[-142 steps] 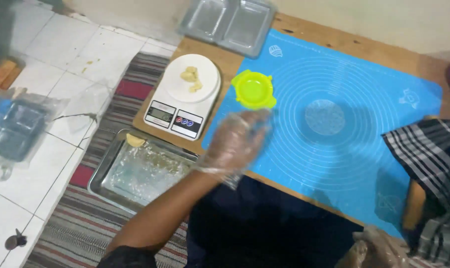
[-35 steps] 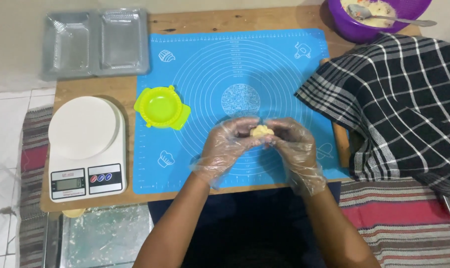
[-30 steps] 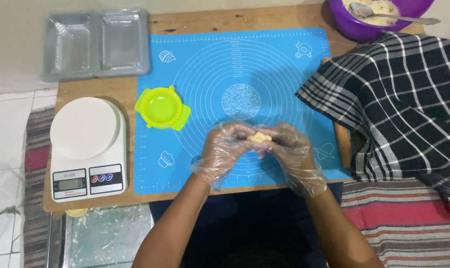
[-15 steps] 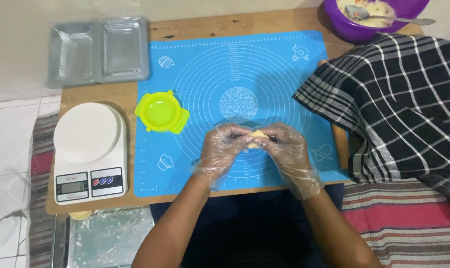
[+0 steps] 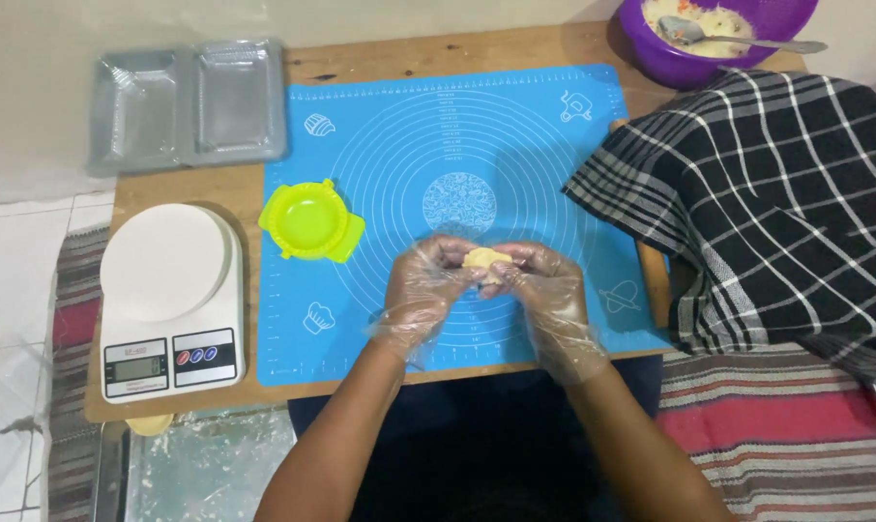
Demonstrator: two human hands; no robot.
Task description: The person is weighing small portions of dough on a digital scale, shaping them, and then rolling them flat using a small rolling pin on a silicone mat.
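A small pale yellow lump of dough [image 5: 482,259] sits between the fingertips of both my hands, held just above the blue silicone mat [image 5: 515,135]. My left hand [image 5: 422,288] and my right hand [image 5: 544,292] both wear clear plastic gloves and pinch the dough from either side. A lime green round dumpling press [image 5: 310,220] lies open on the mat's left edge, a short way left of my left hand.
A white kitchen scale [image 5: 170,295] stands at the left on the wooden board [image 5: 216,188]. Two clear plastic trays [image 5: 187,97] sit at the back left. A black-and-white checked cloth [image 5: 776,203] covers the right side. A purple bowl [image 5: 709,34] with filling and a spoon is at the back right.
My hands have stayed together over the mat, working the dough lump between the fingers. Much earlier my left hand was reaching near the scale, which then had dough on it.
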